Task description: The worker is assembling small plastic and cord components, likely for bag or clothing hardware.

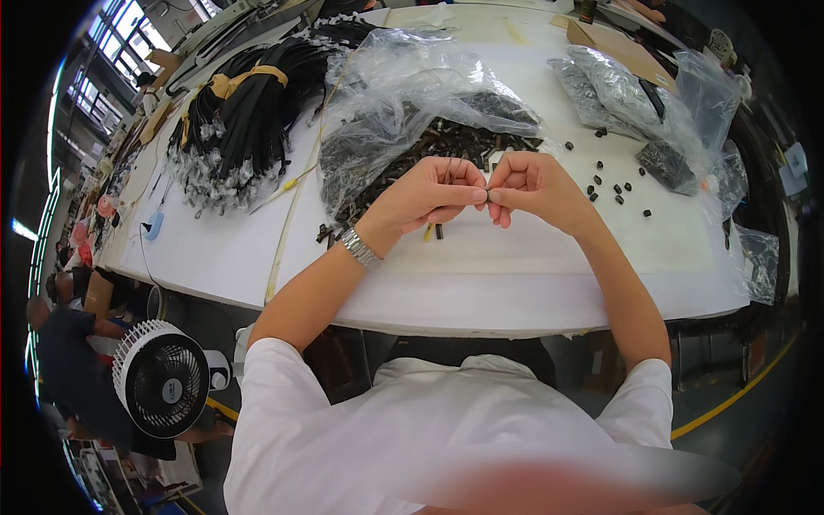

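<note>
Above the white table, my left hand (433, 190) and my right hand (536, 190) meet, thumbs and fingertips pinched together. Between them is a small dark piece (487, 196), mostly covered by the fingertips, so its exact kind is hidden. Something thin and dark shows by the left fingers, too small to name. Just behind the hands, a heap of small dark tube-like parts (455, 142) spills from a clear plastic bag (412, 73). Several small black cylindrical pieces (618, 189) lie scattered right of my right hand.
A bundle of black cables (249, 120) with clear-covered ends lies at the left, beside a yellow-handled tool (287, 184). Filled plastic bags (618, 86) and a cardboard box (622, 51) sit at the back right. A fan (167, 378) stands below left, near another person (73, 369).
</note>
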A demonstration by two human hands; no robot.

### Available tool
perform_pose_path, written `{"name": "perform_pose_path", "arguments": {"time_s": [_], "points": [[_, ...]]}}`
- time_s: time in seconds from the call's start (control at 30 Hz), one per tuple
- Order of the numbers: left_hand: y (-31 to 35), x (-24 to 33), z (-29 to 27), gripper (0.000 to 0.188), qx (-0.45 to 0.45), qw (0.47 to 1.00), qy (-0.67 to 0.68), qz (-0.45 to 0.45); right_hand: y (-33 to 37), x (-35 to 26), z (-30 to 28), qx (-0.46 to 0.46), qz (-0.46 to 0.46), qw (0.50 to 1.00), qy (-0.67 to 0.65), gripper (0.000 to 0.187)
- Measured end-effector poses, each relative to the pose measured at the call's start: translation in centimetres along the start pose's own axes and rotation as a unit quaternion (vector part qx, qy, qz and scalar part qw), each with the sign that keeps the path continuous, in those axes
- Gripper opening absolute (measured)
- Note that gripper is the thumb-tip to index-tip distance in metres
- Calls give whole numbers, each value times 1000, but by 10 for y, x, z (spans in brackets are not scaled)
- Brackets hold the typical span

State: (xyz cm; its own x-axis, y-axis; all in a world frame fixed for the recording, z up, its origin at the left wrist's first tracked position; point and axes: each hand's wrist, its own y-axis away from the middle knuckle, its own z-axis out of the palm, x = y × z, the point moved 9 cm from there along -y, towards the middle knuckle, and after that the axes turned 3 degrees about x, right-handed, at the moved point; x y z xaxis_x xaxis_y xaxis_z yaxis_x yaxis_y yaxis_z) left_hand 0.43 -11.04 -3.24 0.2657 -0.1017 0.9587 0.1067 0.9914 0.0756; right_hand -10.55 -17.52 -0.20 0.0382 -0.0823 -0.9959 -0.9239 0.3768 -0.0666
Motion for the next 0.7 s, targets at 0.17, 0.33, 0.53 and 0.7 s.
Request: {"name": "perform_pose_path", "arguments": {"time_s": [0.17, 0.33, 0.53, 0.7], "points": [[-5, 0, -6, 13, 25, 1000, -11, 5, -8, -2, -5, 9, -10, 1000, 8, 7], [-1, 3, -2, 13, 51, 998, -2, 30, -4, -3, -2, -9, -26, 1000, -5, 7], [5, -4, 4, 17, 19, 1000, -5, 23, 2, 1, 2, -14, 12, 1000, 14, 7], [3, -1, 4, 12, -9, 999, -39, 35, 4, -3, 9, 14, 11, 999, 51, 6]]}}
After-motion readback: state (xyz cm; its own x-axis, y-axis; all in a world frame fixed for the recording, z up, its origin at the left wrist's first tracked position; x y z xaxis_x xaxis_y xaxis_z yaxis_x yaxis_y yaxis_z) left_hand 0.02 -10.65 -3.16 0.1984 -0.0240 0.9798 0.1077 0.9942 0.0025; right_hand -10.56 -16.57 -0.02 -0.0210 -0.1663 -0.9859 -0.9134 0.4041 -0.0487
